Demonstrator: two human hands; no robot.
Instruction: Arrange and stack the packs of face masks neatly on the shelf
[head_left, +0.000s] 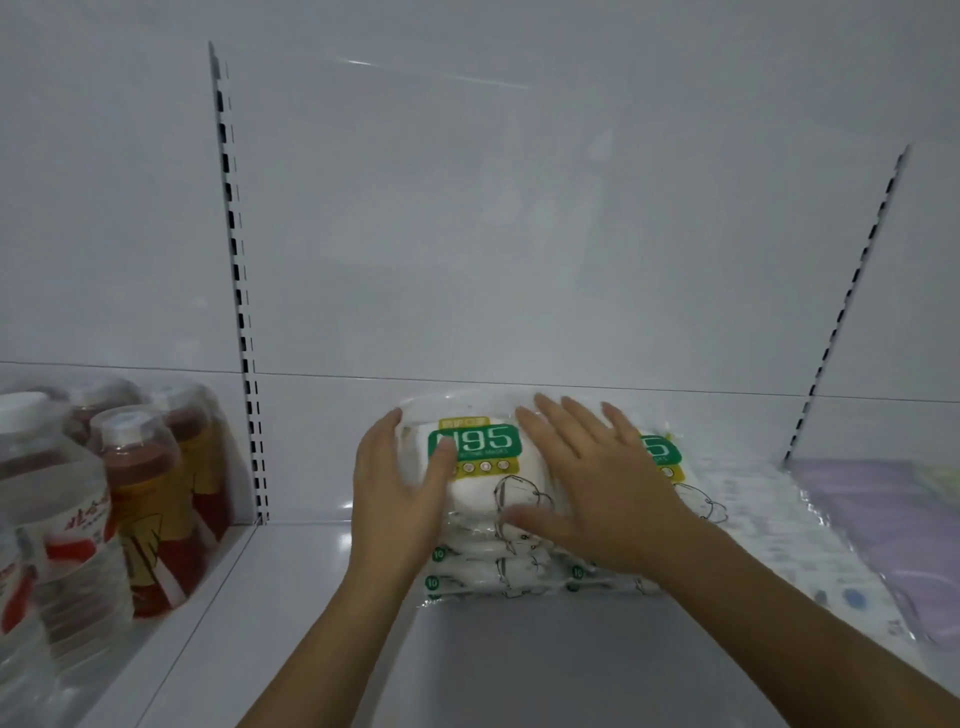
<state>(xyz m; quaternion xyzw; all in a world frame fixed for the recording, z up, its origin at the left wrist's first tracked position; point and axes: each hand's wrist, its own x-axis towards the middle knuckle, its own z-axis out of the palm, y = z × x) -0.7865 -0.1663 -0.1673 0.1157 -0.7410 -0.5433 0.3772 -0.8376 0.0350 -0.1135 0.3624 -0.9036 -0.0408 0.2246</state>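
There is one view only, from the person's head. It looks forward and slightly down, close above both hands, facing the shelf (322, 597) wall behind them.

squaring up the mask stack

my left hand (397, 488) presses the side of the n95 mask packs (488, 499) on the shelf (519, 665); my right hand (597, 483) lies flat on top, bottles (140, 499) left.

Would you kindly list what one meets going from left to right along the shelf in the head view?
Water bottles → red-capped drink bottles → slotted upright → left hand → N95 mask stack → right hand → blue-patterned mask pack → purple mask pack.
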